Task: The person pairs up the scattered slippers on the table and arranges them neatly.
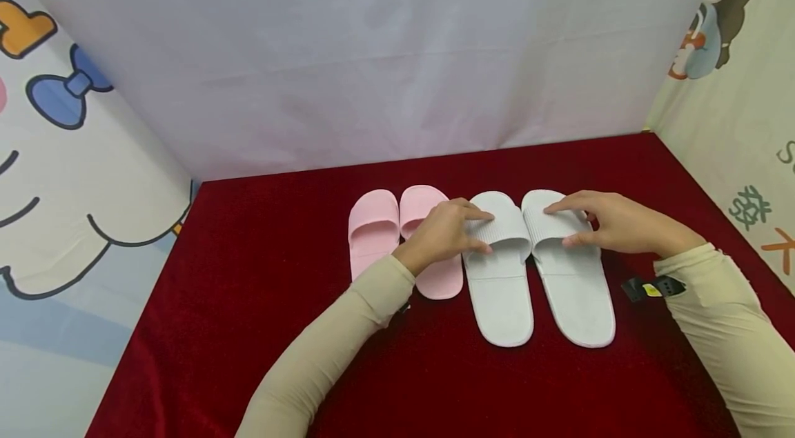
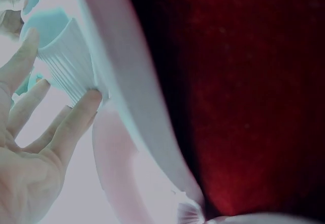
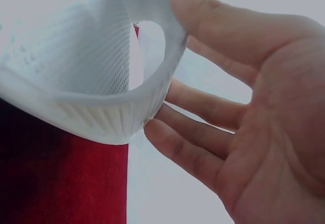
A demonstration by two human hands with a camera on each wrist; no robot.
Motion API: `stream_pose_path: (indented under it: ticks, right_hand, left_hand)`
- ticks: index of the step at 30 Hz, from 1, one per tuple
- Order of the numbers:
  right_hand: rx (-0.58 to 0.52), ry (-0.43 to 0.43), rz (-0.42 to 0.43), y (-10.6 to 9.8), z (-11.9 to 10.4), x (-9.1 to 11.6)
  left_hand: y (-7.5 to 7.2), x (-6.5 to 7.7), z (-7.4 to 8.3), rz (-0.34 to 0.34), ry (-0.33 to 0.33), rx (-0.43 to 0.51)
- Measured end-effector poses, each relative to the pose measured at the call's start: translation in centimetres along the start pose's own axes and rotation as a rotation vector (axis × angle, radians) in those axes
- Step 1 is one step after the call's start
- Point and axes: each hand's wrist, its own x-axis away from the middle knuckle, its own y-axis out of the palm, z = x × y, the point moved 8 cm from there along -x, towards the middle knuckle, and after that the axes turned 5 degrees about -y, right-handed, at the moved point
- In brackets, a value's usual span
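Note:
A pair of white slide slippers lies side by side, toes pointing away. At the left white slipper point(image 1: 503, 310) is my left hand point(image 1: 441, 234), its fingers spread over the outer side of the strap. In the left wrist view, the fingertips lie right at the ribbed strap point(image 2: 68, 64). My right hand point(image 1: 621, 221) reaches over the right white slipper point(image 1: 580, 310) from its outer side. The right wrist view shows the thumb at the edge of the strap opening and the extended fingers along the side of the ribbed strap point(image 3: 101, 120).
A pair of pink slide slippers, the left one point(image 1: 373, 252) and the right one point(image 1: 442, 279), stands just left of the white pair; my left hand and forearm partly cover them. Dark red cloth point(image 1: 261, 272) covers the table. White fabric point(image 1: 397, 65) hangs behind, with printed panels at both sides.

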Motion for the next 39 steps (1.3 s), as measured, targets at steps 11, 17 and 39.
stream_pose_path:
  ticks: [11,17,39]
  right_hand:
    - [0.009,0.011,-0.018,-0.5,0.5,-1.0]
    - [0.004,0.024,-0.019,-0.7,0.5,-0.8]
    - [0.010,0.048,-0.009,-1.3,1.4,-0.6]
  left_hand:
    - [0.2,-0.7,-0.5,0.013,0.009,-0.028]
    - [0.3,-0.7,-0.4,0.017,0.057,-0.053]
    - [-0.3,-1.6,0.2,0.073,0.065,-0.032]
